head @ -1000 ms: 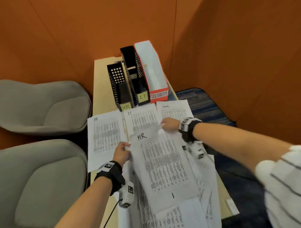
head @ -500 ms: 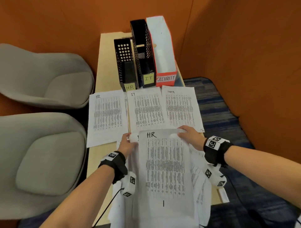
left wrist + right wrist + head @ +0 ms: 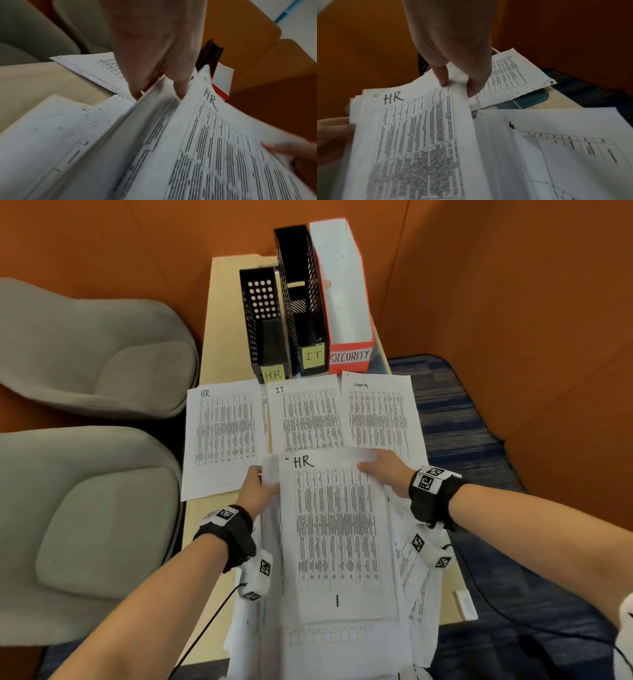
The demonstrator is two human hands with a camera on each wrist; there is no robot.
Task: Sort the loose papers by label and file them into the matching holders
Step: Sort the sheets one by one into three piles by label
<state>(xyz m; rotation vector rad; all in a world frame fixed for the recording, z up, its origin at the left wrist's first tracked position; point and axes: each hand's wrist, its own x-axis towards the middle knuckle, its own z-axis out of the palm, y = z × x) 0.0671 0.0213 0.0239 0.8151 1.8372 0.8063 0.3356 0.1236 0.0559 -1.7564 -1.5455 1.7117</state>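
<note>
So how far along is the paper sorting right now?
Early. Done: three starter piles lie before the holders, HR pile, IT pile, Security pile. In hand: left hand and right hand grip an HR sheet atop the unsorted stack. Left: that stack; the HR holder looks empty.

Left hand (image 3: 154, 54) fingers (image 3: 180, 86) slip between stacked sheets beneath the HR-labelled paper (image 3: 223, 142).

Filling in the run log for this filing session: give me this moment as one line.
left hand: grips stack edge | right hand: pinches HR sheet top corner | HR pile: on table
</note>
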